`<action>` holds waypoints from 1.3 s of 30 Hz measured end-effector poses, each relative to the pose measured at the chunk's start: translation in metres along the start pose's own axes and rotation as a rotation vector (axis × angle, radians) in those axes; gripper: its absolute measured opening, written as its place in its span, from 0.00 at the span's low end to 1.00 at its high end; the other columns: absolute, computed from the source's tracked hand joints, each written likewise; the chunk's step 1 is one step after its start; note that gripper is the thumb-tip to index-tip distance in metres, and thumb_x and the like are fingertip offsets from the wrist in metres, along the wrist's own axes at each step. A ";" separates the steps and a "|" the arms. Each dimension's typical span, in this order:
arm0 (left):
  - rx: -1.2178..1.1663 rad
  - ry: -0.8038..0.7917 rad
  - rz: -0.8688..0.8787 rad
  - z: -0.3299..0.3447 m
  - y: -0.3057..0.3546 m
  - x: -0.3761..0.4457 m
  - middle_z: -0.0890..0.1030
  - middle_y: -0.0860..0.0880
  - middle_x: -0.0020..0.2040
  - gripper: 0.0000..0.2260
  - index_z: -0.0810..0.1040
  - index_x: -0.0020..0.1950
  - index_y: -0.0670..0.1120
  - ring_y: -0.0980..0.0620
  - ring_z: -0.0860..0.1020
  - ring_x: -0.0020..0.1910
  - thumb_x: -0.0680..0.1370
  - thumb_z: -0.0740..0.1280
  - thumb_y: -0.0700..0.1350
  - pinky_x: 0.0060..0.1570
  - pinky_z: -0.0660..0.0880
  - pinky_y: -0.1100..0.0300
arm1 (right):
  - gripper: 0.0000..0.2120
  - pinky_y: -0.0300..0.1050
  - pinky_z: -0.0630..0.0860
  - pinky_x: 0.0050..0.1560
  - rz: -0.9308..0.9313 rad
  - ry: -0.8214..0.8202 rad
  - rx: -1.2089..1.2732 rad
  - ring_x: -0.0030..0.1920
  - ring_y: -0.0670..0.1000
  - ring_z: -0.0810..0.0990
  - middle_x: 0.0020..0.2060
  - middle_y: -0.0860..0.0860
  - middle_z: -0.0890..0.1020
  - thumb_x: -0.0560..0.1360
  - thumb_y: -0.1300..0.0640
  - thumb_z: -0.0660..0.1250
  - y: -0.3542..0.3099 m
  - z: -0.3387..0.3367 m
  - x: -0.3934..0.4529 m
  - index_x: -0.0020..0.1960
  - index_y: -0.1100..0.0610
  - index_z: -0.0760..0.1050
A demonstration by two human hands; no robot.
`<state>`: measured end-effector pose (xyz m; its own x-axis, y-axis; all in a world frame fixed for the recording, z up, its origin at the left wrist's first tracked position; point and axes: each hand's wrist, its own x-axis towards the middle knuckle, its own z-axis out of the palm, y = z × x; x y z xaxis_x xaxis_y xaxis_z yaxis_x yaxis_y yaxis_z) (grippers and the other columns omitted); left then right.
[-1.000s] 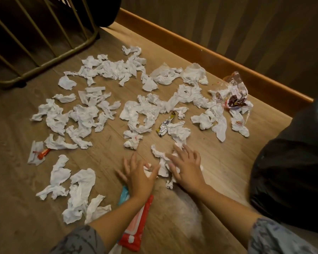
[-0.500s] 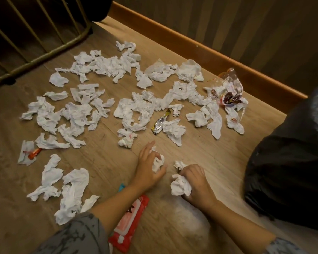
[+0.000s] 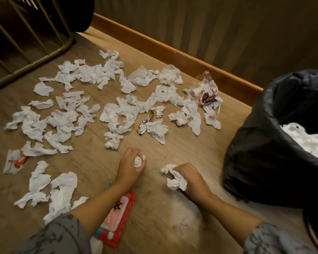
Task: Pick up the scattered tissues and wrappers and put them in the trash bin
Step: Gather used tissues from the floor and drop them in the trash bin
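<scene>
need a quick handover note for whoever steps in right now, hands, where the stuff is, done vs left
Left hand: grips a balled tissue just above the floor.
Right hand: grips a crumpled tissue wad.
Trash bin, black liner, stands to the right; white tissues already lie inside.
Left to do: drop both handfuls in, then clear the many scattered tissues, the silver wrapper, the clear wrappers near the baseboard and the orange wrapper at far left.
A red wipes pack lies under the left forearm.

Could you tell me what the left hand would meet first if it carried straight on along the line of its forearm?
Probably the small crumpled tissue just beyond the left hand, which grips a tissue wad; depth is hard to judge.
</scene>
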<state>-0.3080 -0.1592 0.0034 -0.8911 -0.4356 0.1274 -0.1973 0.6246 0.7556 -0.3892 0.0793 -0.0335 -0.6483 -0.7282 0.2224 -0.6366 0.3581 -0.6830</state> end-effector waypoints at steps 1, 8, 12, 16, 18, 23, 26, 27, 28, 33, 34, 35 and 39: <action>0.009 -0.009 0.000 -0.002 0.005 0.002 0.77 0.50 0.52 0.08 0.74 0.40 0.45 0.56 0.75 0.50 0.72 0.73 0.39 0.48 0.68 0.68 | 0.17 0.38 0.71 0.47 0.004 0.024 -0.024 0.47 0.48 0.75 0.46 0.47 0.78 0.72 0.44 0.72 -0.007 -0.004 0.003 0.54 0.55 0.78; -0.034 -0.107 -0.085 -0.011 0.031 0.000 0.81 0.51 0.40 0.13 0.71 0.36 0.52 0.53 0.79 0.41 0.70 0.74 0.40 0.41 0.75 0.56 | 0.22 0.45 0.75 0.45 0.173 -0.076 -0.233 0.54 0.50 0.77 0.62 0.46 0.72 0.70 0.50 0.68 -0.022 -0.019 0.029 0.64 0.49 0.73; -0.017 -0.171 -0.119 -0.017 0.030 -0.011 0.78 0.53 0.35 0.12 0.72 0.36 0.50 0.56 0.76 0.35 0.69 0.76 0.42 0.36 0.72 0.60 | 0.19 0.48 0.74 0.48 0.169 -0.356 -0.291 0.56 0.52 0.73 0.59 0.48 0.72 0.72 0.48 0.67 -0.024 -0.005 0.028 0.63 0.46 0.71; 0.001 -0.192 -0.118 -0.023 0.031 -0.020 0.77 0.53 0.34 0.14 0.72 0.36 0.50 0.57 0.74 0.33 0.68 0.78 0.48 0.34 0.71 0.61 | 0.12 0.48 0.72 0.42 0.165 -0.322 -0.262 0.51 0.54 0.74 0.51 0.49 0.74 0.71 0.50 0.67 -0.029 -0.004 0.019 0.52 0.51 0.72; -0.010 -0.195 -0.091 -0.026 0.040 -0.014 0.77 0.53 0.33 0.14 0.72 0.36 0.51 0.56 0.74 0.33 0.68 0.78 0.50 0.34 0.71 0.60 | 0.10 0.47 0.73 0.41 0.260 -0.184 -0.162 0.46 0.51 0.77 0.45 0.46 0.77 0.68 0.48 0.68 -0.034 -0.016 0.024 0.48 0.49 0.73; -0.082 -0.098 0.063 -0.036 0.104 0.019 0.78 0.53 0.34 0.17 0.74 0.36 0.50 0.58 0.76 0.37 0.72 0.65 0.63 0.38 0.70 0.62 | 0.11 0.45 0.72 0.37 0.300 0.183 0.037 0.42 0.47 0.78 0.42 0.44 0.81 0.67 0.57 0.72 -0.054 -0.069 0.049 0.48 0.47 0.76; -0.155 -0.088 0.173 -0.041 0.154 0.038 0.74 0.51 0.31 0.23 0.74 0.37 0.46 0.55 0.74 0.34 0.78 0.53 0.62 0.36 0.68 0.54 | 0.16 0.43 0.75 0.45 0.210 0.357 0.026 0.48 0.47 0.79 0.47 0.47 0.83 0.67 0.63 0.71 -0.070 -0.111 0.058 0.53 0.50 0.81; -0.173 -0.076 0.197 -0.041 0.169 0.044 0.73 0.49 0.30 0.24 0.74 0.38 0.43 0.53 0.73 0.33 0.78 0.52 0.60 0.35 0.68 0.53 | 0.14 0.43 0.76 0.46 0.174 0.414 0.029 0.47 0.47 0.80 0.46 0.48 0.83 0.67 0.63 0.72 -0.075 -0.125 0.059 0.51 0.51 0.82; -0.186 -0.064 0.218 -0.041 0.184 0.051 0.73 0.47 0.30 0.24 0.74 0.38 0.42 0.52 0.73 0.33 0.79 0.52 0.59 0.34 0.68 0.52 | 0.13 0.44 0.76 0.46 0.146 0.469 0.028 0.47 0.47 0.80 0.45 0.48 0.83 0.67 0.64 0.73 -0.080 -0.138 0.060 0.49 0.53 0.82; -0.263 -0.069 0.219 -0.026 0.264 0.080 0.76 0.51 0.35 0.08 0.75 0.43 0.45 0.58 0.73 0.35 0.79 0.63 0.47 0.32 0.68 0.68 | 0.06 0.35 0.73 0.45 0.082 0.734 0.086 0.44 0.41 0.79 0.41 0.43 0.81 0.69 0.57 0.74 -0.110 -0.210 0.060 0.46 0.52 0.80; -0.296 -0.070 0.198 -0.018 0.280 0.084 0.77 0.51 0.36 0.07 0.75 0.45 0.45 0.58 0.75 0.36 0.79 0.64 0.47 0.33 0.70 0.69 | 0.03 0.33 0.71 0.41 0.102 0.778 0.092 0.40 0.40 0.77 0.37 0.41 0.79 0.72 0.54 0.72 -0.114 -0.224 0.060 0.42 0.50 0.78; -0.338 -0.074 0.166 -0.008 0.295 0.088 0.78 0.51 0.39 0.06 0.75 0.46 0.45 0.57 0.76 0.38 0.78 0.65 0.48 0.34 0.71 0.69 | 0.08 0.34 0.69 0.38 0.151 0.822 0.111 0.36 0.41 0.75 0.34 0.42 0.77 0.74 0.52 0.70 -0.116 -0.237 0.059 0.38 0.52 0.74; -0.476 -0.133 0.089 0.040 0.348 0.094 0.79 0.51 0.45 0.07 0.74 0.49 0.50 0.53 0.78 0.44 0.75 0.69 0.51 0.42 0.79 0.57 | 0.14 0.40 0.72 0.37 0.430 0.973 0.326 0.36 0.47 0.78 0.35 0.53 0.81 0.78 0.49 0.64 -0.103 -0.283 0.050 0.41 0.59 0.78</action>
<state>-0.4771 0.0429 0.2524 -0.9466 -0.2882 0.1448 0.0623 0.2772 0.9588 -0.4744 0.1712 0.2445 -0.9306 0.2402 0.2763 -0.2323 0.1958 -0.9527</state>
